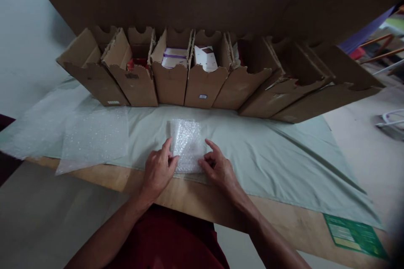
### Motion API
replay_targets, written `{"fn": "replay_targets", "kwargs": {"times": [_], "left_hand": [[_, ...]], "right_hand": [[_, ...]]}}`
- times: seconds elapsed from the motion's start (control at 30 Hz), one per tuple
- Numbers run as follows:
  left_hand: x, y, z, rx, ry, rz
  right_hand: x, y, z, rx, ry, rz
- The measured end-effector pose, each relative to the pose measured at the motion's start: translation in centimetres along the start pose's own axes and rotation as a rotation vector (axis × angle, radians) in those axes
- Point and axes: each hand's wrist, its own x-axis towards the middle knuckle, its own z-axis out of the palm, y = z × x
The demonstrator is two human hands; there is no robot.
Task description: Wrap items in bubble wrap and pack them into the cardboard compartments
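A pale green cloth (268,155), creased on the right, covers most of a wooden table (104,176) in a dim room, leaving the near edge bare. Nearest is the person's dark red clothing (167,239), with a bare forearm reaching forward on either side. At the near right, a green card (355,235) lies on the bare wood, its far edge by the cloth.

The left hand (159,168) is at the left side of a bubble-wrap packet (188,147), thumb and forefinger spread apart against its edge. The right hand (221,170) is at the opposite side: its thumb meets the near right edge, its forefinger points forward just beside the packet, and the other fingers curl in. Neither hand is closed around it. The packet lies flat on the cloth between the hands, near the table's front edge.

To the left, a loose sheet (97,138) of bubble wrap hangs a corner over the table edge, beside more wrap (41,113).

Beyond, seven open cardboard boxes (202,86) stand in a row. From the left, the second holds something red (137,64), the third white cartons (173,59) with purple edges, the fourth a spotted white carton (205,59).

Behind them rises a large brown panel (205,0); a pale wall (25,29) stands at left.
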Motion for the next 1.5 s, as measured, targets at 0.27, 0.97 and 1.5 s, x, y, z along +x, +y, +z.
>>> {"fn": "replay_targets", "kwargs": {"times": [0.27, 0.97, 1.5], "left_hand": [[-0.6, -0.9, 0.0, 0.095, 0.08, 0.172], [-1.8, -0.9, -1.7, -0.194, 0.064, 0.338], [1.6, -0.1, -0.3, -0.085, -0.033, -0.1]], "right_hand": [[0.1, 0.5, 0.8, -0.203, 0.046, -0.105], [0.7, -2.6, -1.8, -0.162, -0.313, -0.301], [0.9, -1.0, 1.1, -0.639, -0.067, -0.675]]}}
